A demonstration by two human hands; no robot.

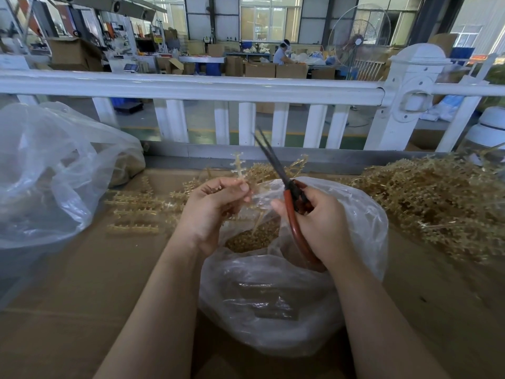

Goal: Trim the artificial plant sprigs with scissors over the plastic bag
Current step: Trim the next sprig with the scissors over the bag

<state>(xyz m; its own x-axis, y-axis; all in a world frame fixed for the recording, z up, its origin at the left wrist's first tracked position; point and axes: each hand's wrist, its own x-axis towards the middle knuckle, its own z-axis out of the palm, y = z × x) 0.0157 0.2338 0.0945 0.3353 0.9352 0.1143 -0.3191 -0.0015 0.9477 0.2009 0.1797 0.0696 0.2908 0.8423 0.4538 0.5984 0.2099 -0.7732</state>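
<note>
My left hand (216, 212) pinches a tan plastic sprig (238, 165) that stands upright above the fingers, its stem running down toward the bag. My right hand (317, 225) grips red-handled scissors (289, 192), whose dark blades point up and away, slightly parted, just right of the sprig. Below both hands a clear plastic bag (273, 291) lies open on the cardboard, with small brown trimmings (251, 237) heaped inside.
A big pile of tan sprigs (437, 203) lies at the right. Trimmed stems (134, 214) lie in rows at the left. A larger clear bag (52, 170) stands at far left. A white fence (246, 88) bounds the cardboard-covered table (82, 296) behind.
</note>
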